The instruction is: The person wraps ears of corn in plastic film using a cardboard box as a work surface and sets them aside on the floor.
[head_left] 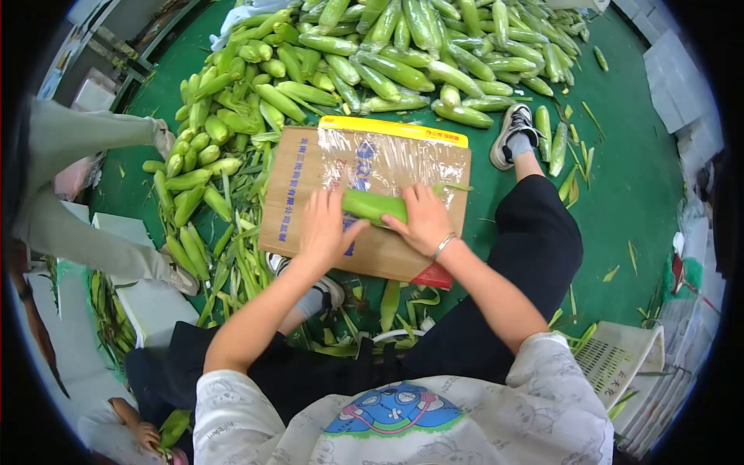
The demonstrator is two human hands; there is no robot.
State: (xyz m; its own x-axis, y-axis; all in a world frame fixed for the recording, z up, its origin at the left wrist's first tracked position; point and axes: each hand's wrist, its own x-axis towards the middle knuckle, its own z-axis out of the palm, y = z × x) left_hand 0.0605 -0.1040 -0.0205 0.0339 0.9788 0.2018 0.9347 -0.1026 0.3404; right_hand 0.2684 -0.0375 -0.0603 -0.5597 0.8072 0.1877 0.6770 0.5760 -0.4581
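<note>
A green ear of corn in its husk lies crosswise on a flat cardboard box in front of me. Clear plastic film covers much of the board under it. My left hand grips the left end of the ear, with its thumb along the near side. Around the right end, my right hand is closed, its thumb also on the near side. A yellow strip runs along the board's far edge, and a loose husk strip shows beside my right fingers.
Film-wrapped ears are heaped at the back, and unwrapped ears spread to the left over loose leaves. Another person's legs stand at left. A person's hand holds a husk at lower left. A white crate sits at right.
</note>
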